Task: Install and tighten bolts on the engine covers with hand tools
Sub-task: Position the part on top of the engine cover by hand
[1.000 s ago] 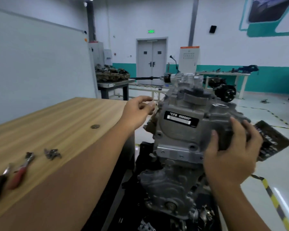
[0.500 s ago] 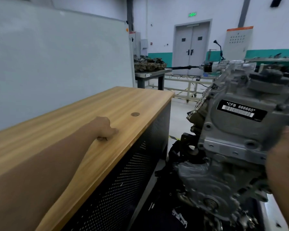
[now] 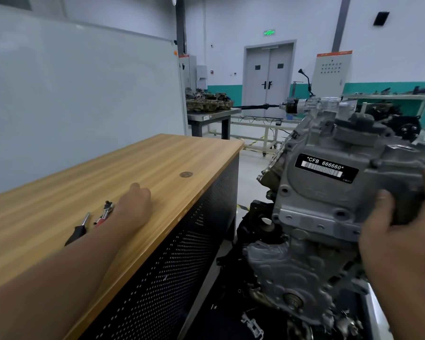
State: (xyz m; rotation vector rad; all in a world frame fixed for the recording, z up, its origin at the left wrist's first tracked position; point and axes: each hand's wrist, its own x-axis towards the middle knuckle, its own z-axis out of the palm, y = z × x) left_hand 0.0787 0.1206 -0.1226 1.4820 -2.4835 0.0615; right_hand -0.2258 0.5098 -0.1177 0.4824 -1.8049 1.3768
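My left arm reaches forward and lies low, the forearm bare. My left hand (image 3: 135, 204) is seen from the back, knuckles up, fingers curled under; I cannot see if it holds something. My right hand (image 3: 400, 239) is raised at the right side, the thumb up and the fingers bent in a grip.

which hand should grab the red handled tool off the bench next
Left. The left hand already rests on the wooden bench right beside the red-handled tool, while the right hand grips the engine cover.
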